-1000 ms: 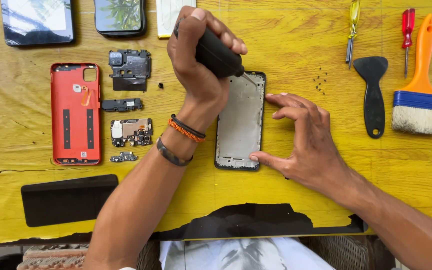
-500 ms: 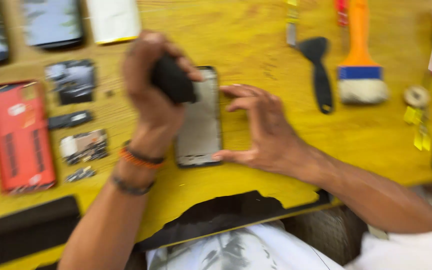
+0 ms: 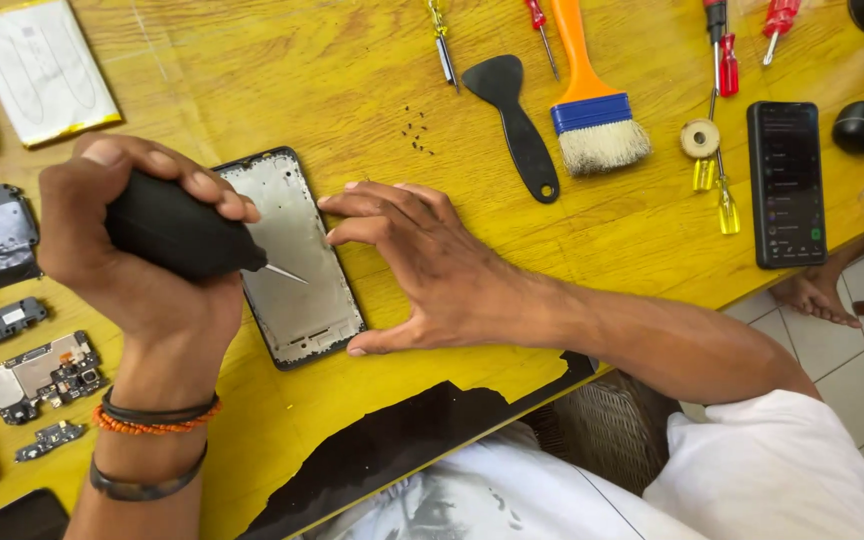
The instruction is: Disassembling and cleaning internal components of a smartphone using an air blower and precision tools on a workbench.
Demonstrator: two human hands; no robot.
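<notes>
My left hand [image 3: 152, 300], with bracelets at the wrist, is closed around a black rubber blower bulb [image 3: 177, 235]. Its thin metal nozzle points right, over the middle of a stripped phone frame [image 3: 302, 230] that lies flat on the yellow table [image 3: 352, 80]. My right hand [image 3: 432, 265] rests against the frame's right side, fingers spread. The thumb touches the frame's lower right corner and the fingertips touch its right edge.
Tiny screws [image 3: 414, 130] lie above the frame. A black pry tool [image 3: 517, 120], an orange-handled brush [image 3: 592, 110], screwdrivers [image 3: 717, 50] and a dark phone [image 3: 785, 180] sit to the right. Circuit boards [image 3: 42, 375] and a white battery [image 3: 42, 70] lie left. The table's front edge is torn.
The view has swung right and closer. My left hand has lowered the blower from above the frame's top end to its middle. My right hand stays at the frame's right edge.
</notes>
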